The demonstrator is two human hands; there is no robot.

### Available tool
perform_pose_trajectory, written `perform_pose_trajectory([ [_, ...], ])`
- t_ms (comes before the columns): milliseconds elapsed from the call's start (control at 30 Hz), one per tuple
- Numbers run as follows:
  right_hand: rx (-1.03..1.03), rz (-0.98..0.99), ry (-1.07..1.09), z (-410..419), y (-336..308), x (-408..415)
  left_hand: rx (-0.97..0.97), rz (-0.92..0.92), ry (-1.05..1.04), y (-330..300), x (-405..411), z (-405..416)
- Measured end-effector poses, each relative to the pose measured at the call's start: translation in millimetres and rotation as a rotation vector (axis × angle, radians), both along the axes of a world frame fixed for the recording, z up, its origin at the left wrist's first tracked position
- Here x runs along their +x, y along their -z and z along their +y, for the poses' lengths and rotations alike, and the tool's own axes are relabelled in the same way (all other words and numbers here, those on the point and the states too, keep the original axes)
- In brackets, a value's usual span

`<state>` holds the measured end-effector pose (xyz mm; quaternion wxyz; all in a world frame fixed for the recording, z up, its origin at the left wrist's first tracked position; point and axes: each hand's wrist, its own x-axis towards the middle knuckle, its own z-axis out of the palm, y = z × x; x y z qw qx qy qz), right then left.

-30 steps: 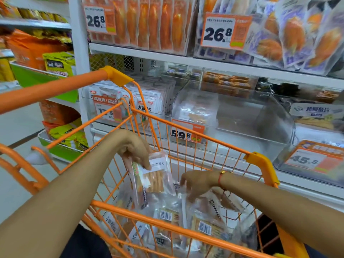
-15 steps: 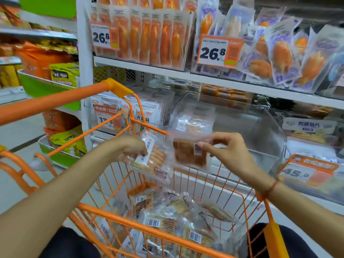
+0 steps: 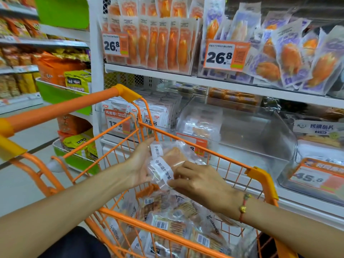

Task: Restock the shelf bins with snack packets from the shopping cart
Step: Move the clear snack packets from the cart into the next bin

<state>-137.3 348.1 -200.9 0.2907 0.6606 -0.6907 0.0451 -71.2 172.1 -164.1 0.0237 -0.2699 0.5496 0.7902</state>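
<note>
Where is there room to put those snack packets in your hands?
The clear bin straight ahead is mostly bare: its right part, between the few packets at its left end and its right wall, is free. The bin to its left is packed with white packets. The cart below both hands is crowded with packets too.

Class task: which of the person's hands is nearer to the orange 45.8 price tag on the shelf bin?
Right. The right hand sits over the cart's middle, on the held packets, on the tag's side. The left hand lies beyond the packets, farther from the 45.8 price tag.
</note>
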Motion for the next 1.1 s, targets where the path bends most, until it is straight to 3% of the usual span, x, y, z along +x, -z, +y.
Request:
perform_pose_trajectory([
  [100,-0.078,-0.101,0.056,-10,4,3,0.033,-0.004,0.048,2,0,-1],
  [333,-0.221,-0.213,0.043,-11,-6,0,-0.096,-0.083,0.128,0,2,0],
  [633,-0.127,-0.145,-0.028,-23,2,0,-0.23,-0.11,0.12,14,-5,-3],
  [833,0.196,-0.209,-0.072,-22,29,8,-0.48,-0.075,-0.13,24,-13,-28],
  [967,0.821,-0.49,0.335,-27,72,3,-0.479,-0.018,-0.18,28,-15,-33],
  [1000,0.88,-0.563,0.368,-30,78,1,-0.48,0.002,-0.189,27,-14,-31],
  [1100,0.729,-0.751,0.327,-39,73,3,-0.472,0.067,-0.201,23,-14,-27],
])
